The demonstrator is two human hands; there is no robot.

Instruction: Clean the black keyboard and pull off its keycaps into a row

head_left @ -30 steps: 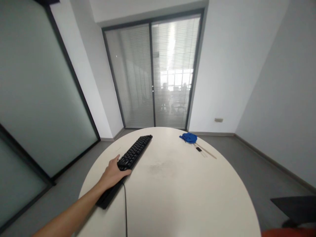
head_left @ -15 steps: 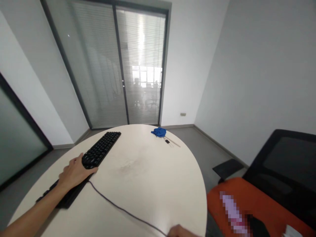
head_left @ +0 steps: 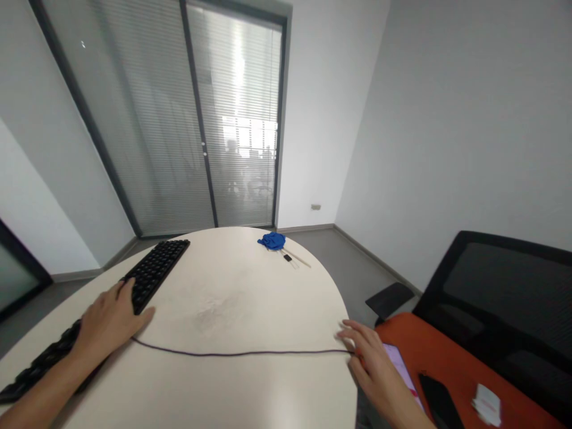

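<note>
A black keyboard (head_left: pixel 152 268) lies at an angle on the left part of the round white table (head_left: pixel 250 298). My left hand (head_left: pixel 109 322) rests flat on its near half. The keyboard's thin dark cable (head_left: pixel 241 353) runs straight across the table to the right edge. There my right hand (head_left: pixel 373 363) pinches the cable's end at the rim, its other fingers spread.
A blue cloth (head_left: pixel 271 240) with thin sticks and a small black piece (head_left: pixel 287 258) lies at the table's far edge. To the right stands an orange-seated chair (head_left: pixel 469 369) with a black mesh back, carrying a phone (head_left: pixel 437 402), a pink-screened device and a small card. Glass doors with blinds lie behind.
The view has swung right. My right hand came up to the table's right edge and drew the cable taut across the table. My left hand stays on the keyboard.
</note>
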